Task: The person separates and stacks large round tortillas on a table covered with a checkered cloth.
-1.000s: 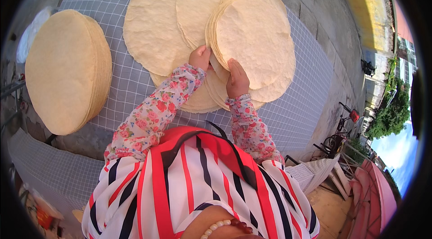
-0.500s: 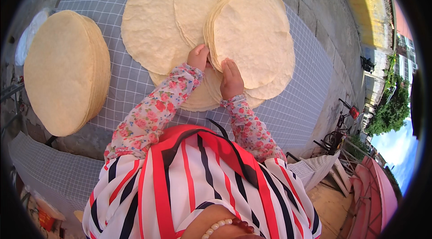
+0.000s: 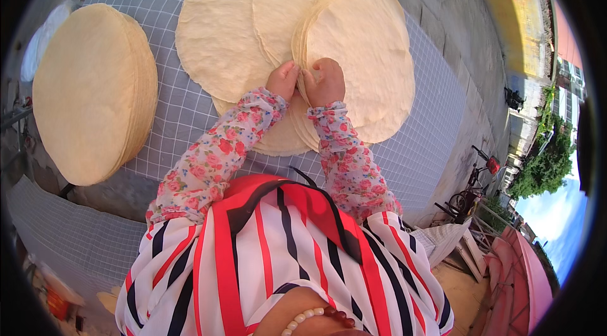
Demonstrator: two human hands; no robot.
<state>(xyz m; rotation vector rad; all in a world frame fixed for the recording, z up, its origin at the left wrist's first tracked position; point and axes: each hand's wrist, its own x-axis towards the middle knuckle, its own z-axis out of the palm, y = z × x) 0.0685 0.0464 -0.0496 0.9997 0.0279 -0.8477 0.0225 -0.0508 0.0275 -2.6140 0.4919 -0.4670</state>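
Note:
Large, thin, pale round flatbreads (image 3: 221, 38) overlap in a broad spread. At the right of the spread, a stack of flatbreads (image 3: 363, 51) lies with its left edges fanned apart. My left hand (image 3: 282, 80) is closed with its fingertips at that left edge, close to the flatbreads beneath. Just beside it, my right hand (image 3: 326, 83) pinches the stack's near-left edge, its fingers curled and its thumb toward my left hand. How many layers each hand grips is hidden. Floral sleeves cover both forearms.
Under the flatbreads is a grey checked tablecloth (image 3: 167, 89). A second tall stack of round flatbreads (image 3: 88, 95) stands at the left, by a clear plastic bag (image 3: 44, 42). Another checked cloth (image 3: 69, 235) is at lower left. A bicycle (image 3: 465, 197) stands beyond the table at right.
My right hand has shifted up slightly, its fingers going from outstretched on the stack to curled at its edge. My left hand stays nearly in place. The whole view has shifted a little.

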